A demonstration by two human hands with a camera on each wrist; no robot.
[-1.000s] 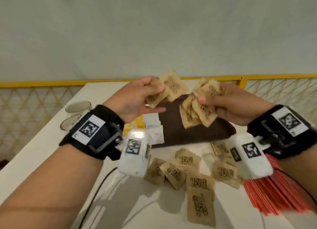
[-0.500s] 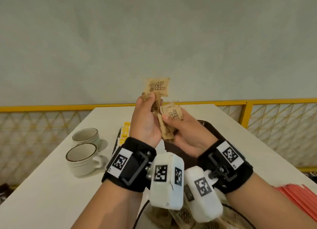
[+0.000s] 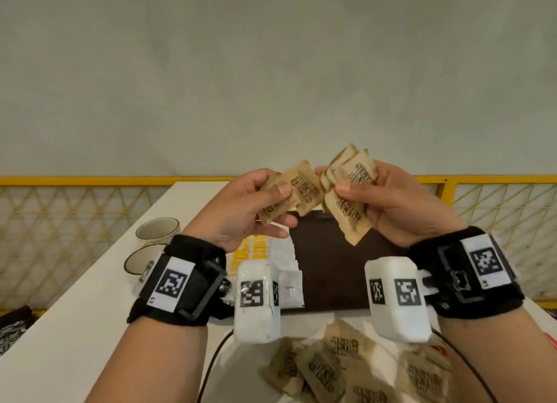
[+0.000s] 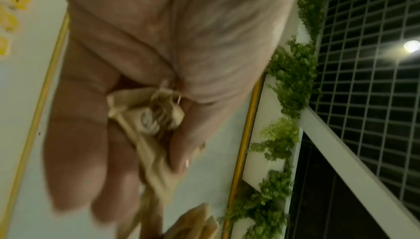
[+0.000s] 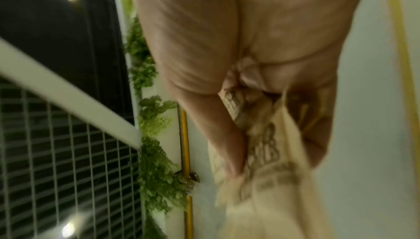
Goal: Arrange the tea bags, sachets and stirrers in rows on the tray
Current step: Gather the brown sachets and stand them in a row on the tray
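Both hands are raised above the dark brown tray (image 3: 331,270). My left hand (image 3: 256,203) pinches a few brown paper sachets (image 3: 297,188) between thumb and fingers; the left wrist view shows those sachets (image 4: 145,117) crumpled in the grip. My right hand (image 3: 379,200) grips a fanned bunch of brown sachets (image 3: 349,197), blurred in the right wrist view as a sachet bunch (image 5: 261,144). Yellow sachets (image 3: 247,251) and white sachets (image 3: 289,285) lie in rows on the tray's left part. More brown sachets (image 3: 343,366) lie loose on the table in front of the tray.
Two white cups (image 3: 156,230) stand on the white table (image 3: 75,327) at the left. Red stirrers (image 3: 550,339) peek in at the right edge. A black cable (image 3: 211,366) runs down the near table. A yellow lattice railing (image 3: 60,221) borders the far side.
The hands, close together half a second ago, have drawn apart, each with its own bunch of brown sachets. The view has tilted down toward the tray.
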